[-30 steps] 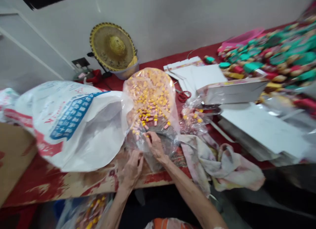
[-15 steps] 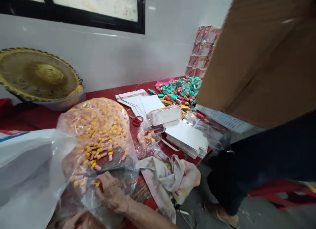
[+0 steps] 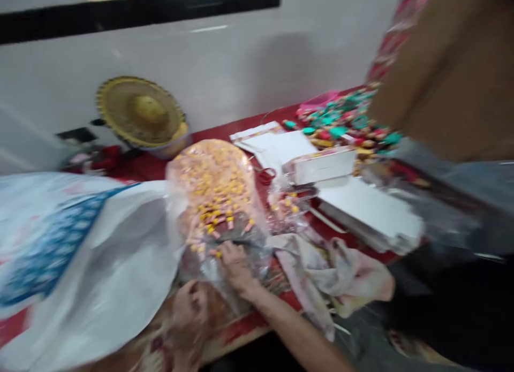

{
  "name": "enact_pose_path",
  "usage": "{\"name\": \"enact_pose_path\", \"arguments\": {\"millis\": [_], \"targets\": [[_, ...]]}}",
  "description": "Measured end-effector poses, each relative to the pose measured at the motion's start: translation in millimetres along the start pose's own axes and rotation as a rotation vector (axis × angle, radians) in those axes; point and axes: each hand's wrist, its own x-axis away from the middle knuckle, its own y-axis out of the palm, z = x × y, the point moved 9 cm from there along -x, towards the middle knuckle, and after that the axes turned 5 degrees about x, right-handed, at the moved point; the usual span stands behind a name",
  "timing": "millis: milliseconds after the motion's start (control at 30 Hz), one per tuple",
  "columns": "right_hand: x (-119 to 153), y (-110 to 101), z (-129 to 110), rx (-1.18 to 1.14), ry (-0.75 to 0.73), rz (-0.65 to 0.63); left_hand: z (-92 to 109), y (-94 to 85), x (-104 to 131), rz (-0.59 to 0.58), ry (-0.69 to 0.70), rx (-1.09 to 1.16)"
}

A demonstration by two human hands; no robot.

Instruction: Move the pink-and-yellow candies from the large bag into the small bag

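Note:
A clear plastic bag (image 3: 214, 152) full of small pink pieces with yellow caps lies open toward me on the red table. My right hand (image 3: 236, 265) rests at its mouth, fingers closed around a small yellow-capped pink piece (image 3: 217, 253) at their tips. Several loose pieces lie on the plastic just beyond it. Nearer to me, at the table edge, my left hand (image 3: 189, 308) is curled with its fingers drawn in. Blur hides what is in it, if anything. A white woven sack (image 3: 132, 270) lies to its left.
Right of the bag are a crumpled cloth (image 3: 349, 281), red-handled scissors (image 3: 265, 175), flat white cartons (image 3: 365, 206) and a small box (image 3: 325, 166). Behind lies a heap of green-topped pieces (image 3: 345, 115). A straw hat (image 3: 140, 112) leans at the wall. A large cardboard box (image 3: 453, 83) hangs in at right.
My view has swung left, so the scene sits further right and more of the sack shows. My left hand has come further into view. My right hand stays at the bag's mouth.

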Motion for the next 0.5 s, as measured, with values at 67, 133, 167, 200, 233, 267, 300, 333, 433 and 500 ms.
{"name": "enact_pose_path", "arguments": {"millis": [67, 133, 167, 200, 233, 267, 300, 333, 433, 500], "targets": [[2, -4, 2, -0.062, -0.009, 0.013, 11, 2.9, 10, -0.089, -0.009, 0.027], [5, -4, 2, -0.117, -0.046, 0.034, 6, 1.2, 8, -0.108, -0.111, 0.071], [6, -4, 1, -0.131, -0.063, 0.041, 0, -6.5, 0, -0.051, -0.161, 0.094], [8, -4, 0, -0.140, -0.081, 0.046, -8, -16.5, -11, 0.025, -0.203, 0.118], [9, -3, -1, -0.142, -0.094, 0.050, -18, -27.8, -26, 0.117, -0.232, 0.139], [10, -3, -2, -0.139, -0.105, 0.053, -28, -36.7, -43, 0.193, -0.251, 0.154], [10, -3, -3, -0.133, -0.111, 0.056, -39, -41.1, -63, 0.237, -0.269, 0.162], [10, -3, -3, -0.127, -0.114, 0.060, -51, -41.2, -85, 0.251, -0.291, 0.147], [10, -1, -2, -0.128, -0.116, 0.073, -87, -18.4, -144, 0.109, -0.381, -0.041], [10, -1, -1, -0.164, -0.113, 0.105, -105, -3.0, -168, 0.028, -0.415, -0.116]]}}
